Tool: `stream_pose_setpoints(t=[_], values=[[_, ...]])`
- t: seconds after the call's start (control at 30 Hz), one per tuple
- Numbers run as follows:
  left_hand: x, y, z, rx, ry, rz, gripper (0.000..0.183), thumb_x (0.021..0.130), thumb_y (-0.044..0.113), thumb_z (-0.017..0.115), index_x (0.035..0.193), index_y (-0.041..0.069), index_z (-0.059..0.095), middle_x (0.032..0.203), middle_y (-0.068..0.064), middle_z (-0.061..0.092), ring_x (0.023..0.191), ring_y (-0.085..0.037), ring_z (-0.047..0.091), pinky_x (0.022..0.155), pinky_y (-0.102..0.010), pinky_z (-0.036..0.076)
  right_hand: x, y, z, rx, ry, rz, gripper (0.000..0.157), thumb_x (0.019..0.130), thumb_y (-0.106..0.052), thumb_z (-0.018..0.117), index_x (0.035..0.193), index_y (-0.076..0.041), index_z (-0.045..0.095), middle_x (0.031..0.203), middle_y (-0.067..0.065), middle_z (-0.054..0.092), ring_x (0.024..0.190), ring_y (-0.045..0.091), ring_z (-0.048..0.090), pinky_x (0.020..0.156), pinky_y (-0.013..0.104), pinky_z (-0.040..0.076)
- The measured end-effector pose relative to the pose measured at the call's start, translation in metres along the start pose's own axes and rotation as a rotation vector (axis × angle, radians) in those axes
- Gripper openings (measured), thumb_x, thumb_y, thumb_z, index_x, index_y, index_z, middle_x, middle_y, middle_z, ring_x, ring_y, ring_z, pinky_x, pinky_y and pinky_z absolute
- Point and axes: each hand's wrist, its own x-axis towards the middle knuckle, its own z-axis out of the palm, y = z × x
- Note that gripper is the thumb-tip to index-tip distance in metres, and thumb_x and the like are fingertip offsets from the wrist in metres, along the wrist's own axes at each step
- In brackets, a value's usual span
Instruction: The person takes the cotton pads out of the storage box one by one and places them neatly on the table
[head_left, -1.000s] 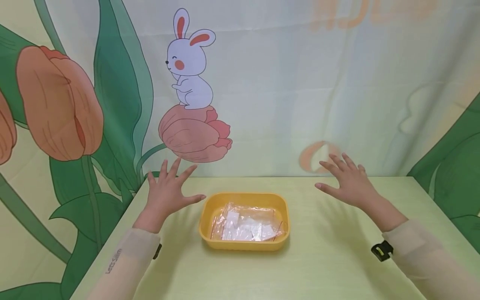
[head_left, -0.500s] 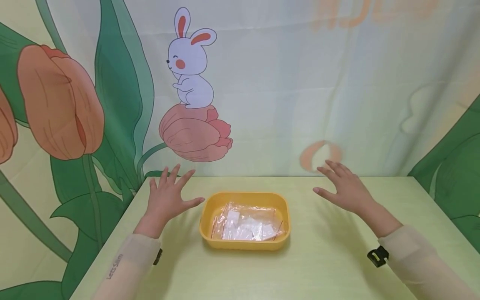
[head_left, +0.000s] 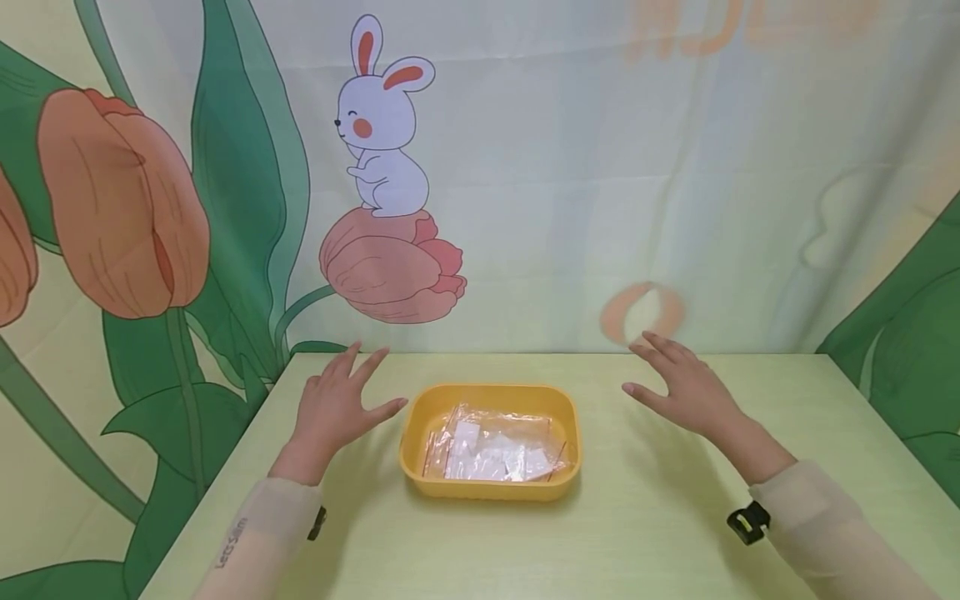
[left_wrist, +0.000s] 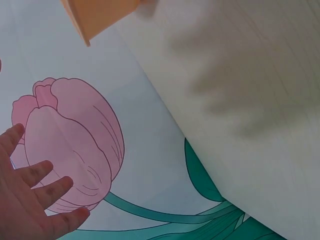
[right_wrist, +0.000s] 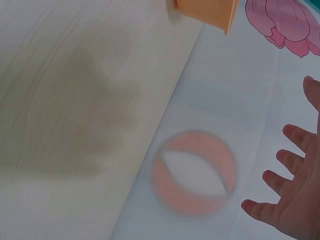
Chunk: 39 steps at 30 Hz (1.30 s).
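A yellow plastic tray [head_left: 491, 492] stands on the table between my hands. Inside it lie several clear zip bags [head_left: 498, 450] with red seal lines and white pieces in them. My left hand [head_left: 333, 408] hovers left of the tray, fingers spread and thumb pointing at its rim. Off to the right, my right hand [head_left: 690, 392] is held over the table, its fingers apart and slightly bent. Neither hand holds anything. In the left wrist view the spread left fingers [left_wrist: 60, 192] show at the lower left; the right fingers [right_wrist: 280, 182] appear at the right edge of the right wrist view.
The pale green table [head_left: 480, 550] ends at a fabric backdrop [head_left: 540, 208] printed with tulips and a white rabbit. Black straps [head_left: 750, 522] sit at both wrists, by the light sleeves. Hand shadows fall on the tabletop.
Both hands have sunk slightly toward the table, and the right hand has drifted a little left. Their fingers are somewhat less spread. Tray and bags have stayed put.
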Motion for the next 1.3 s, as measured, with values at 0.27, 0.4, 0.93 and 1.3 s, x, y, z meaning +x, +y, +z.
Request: stream_pose_setpoints(t=[0.27,0.4,0.93,1.3], values=[[-0.004,0.000,0.008,-0.014,-0.021,-0.011,0.081,0.093,0.058,0.064,0.159,0.020,0.037,0.165,-0.026,0.032,0.144,-0.052,0.041,0.112,-0.074,0.039,-0.002,-0.002,0.011,0.041,0.012,-0.002,0.065,0.099,-0.041,0.063,0.151,-0.005,0.048,0.164,0.022,0.037,0.147,0.050,0.038,0.114,0.071,0.039],[-0.007,0.001,0.014,-0.030,-0.033,-0.017,0.079,0.094,0.057,0.064,0.159,0.020,0.037,0.165,-0.025,0.033,0.143,-0.052,0.043,0.112,-0.075,0.040,-0.002,-0.004,0.016,0.055,0.009,-0.002,0.064,0.100,-0.040,0.062,0.151,-0.005,0.048,0.164,0.023,0.037,0.147,0.050,0.038,0.115,0.070,0.039],[-0.015,-0.001,0.038,-0.121,-0.101,-0.070,0.074,0.099,0.052,0.060,0.160,0.020,0.034,0.166,-0.025,0.031,0.145,-0.054,0.041,0.113,-0.075,0.038,-0.004,-0.012,0.029,0.164,-0.032,-0.021,0.059,0.103,-0.038,0.059,0.150,-0.003,0.048,0.160,0.025,0.043,0.146,0.050,0.040,0.117,0.070,0.037],[-0.019,0.001,0.054,-0.253,-0.110,-0.097,0.072,0.100,0.047,0.060,0.159,0.015,0.036,0.164,-0.026,0.033,0.148,-0.052,0.036,0.118,-0.073,0.033,-0.003,-0.024,0.035,0.196,-0.065,-0.030,0.056,0.103,-0.037,0.058,0.148,-0.003,0.051,0.157,0.025,0.046,0.145,0.050,0.041,0.118,0.068,0.037]])
